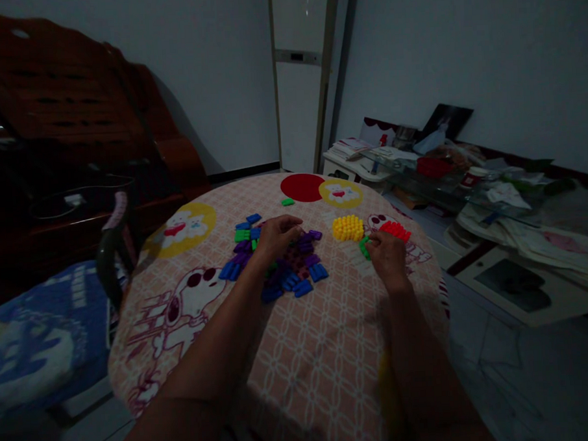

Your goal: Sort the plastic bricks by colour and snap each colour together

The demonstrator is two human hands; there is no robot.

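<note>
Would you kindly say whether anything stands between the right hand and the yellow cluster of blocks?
The green blocks at the fingertips of the right hand lie between it and the yellow cluster, though I cannot tell whether they are gripped. I see nothing else clearly blocking that gap.

A wooden bench (69, 94) is seen at far left, a blue-covered chair (50, 341) at near left, a tall white unit (299, 110) at the far side, and papers (553, 238) at right.
</note>
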